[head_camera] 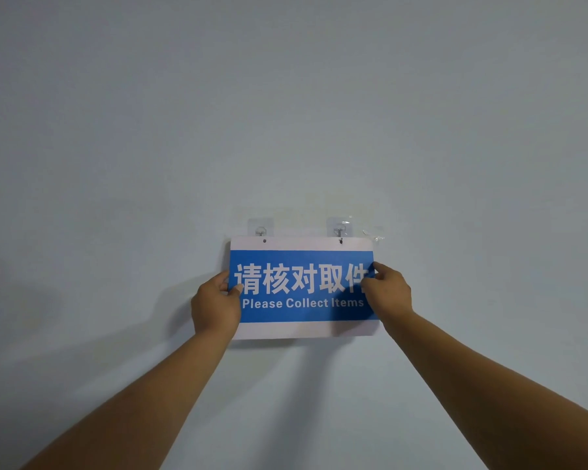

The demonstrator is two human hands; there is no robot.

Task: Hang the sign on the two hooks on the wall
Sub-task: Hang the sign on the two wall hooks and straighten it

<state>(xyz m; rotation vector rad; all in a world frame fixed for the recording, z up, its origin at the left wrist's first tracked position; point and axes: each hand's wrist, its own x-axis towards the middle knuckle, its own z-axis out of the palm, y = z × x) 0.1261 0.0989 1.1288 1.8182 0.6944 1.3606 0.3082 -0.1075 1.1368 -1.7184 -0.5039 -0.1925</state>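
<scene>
Sign point(302, 286) flat on wall point(286, 113), top holes at both hooks point(260, 230). Left hand point(216, 305) pinches left edge, thumb on front. Right hand point(386, 290) pinches right edge, fingers curled.

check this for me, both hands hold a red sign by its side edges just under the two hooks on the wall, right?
Not quite: the sign is blue with white borders, not red, as the head view shows. The rest stands: the left hand and right hand hold it by its side edges just under the left hook and right hook on the wall.
</scene>
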